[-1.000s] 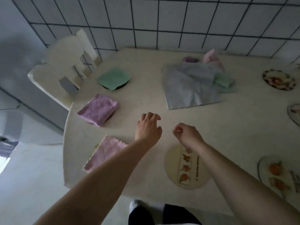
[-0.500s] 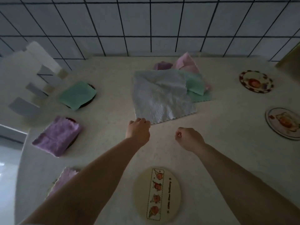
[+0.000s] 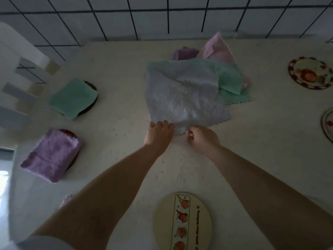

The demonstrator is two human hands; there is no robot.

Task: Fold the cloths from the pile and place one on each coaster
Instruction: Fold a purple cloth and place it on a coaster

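A pale blue cloth (image 3: 183, 94) lies spread flat in front of the pile, partly over green cloths (image 3: 229, 78), a pink cloth (image 3: 216, 49) and a purple cloth (image 3: 183, 53). My left hand (image 3: 158, 134) curls its fingers over the cloth's near left corner. My right hand (image 3: 201, 139) pinches the near edge just beside it. A folded green cloth (image 3: 72, 98) and a folded purple cloth (image 3: 52, 156) each lie on a dark coaster at the left. A cream coaster (image 3: 182, 222) with a fruit strip sits bare near me.
Bare coasters: a red-rimmed one (image 3: 310, 73) at the far right and another (image 3: 328, 123) cut by the right edge. A pink cloth's corner (image 3: 66, 198) peeks out beside my left forearm. A white chair (image 3: 18, 69) stands off the table's (image 3: 117, 141) left side.
Both hands have reached forward from the bare table to the pale blue cloth's near edge and taken hold of it. The camera has swung right and forward.
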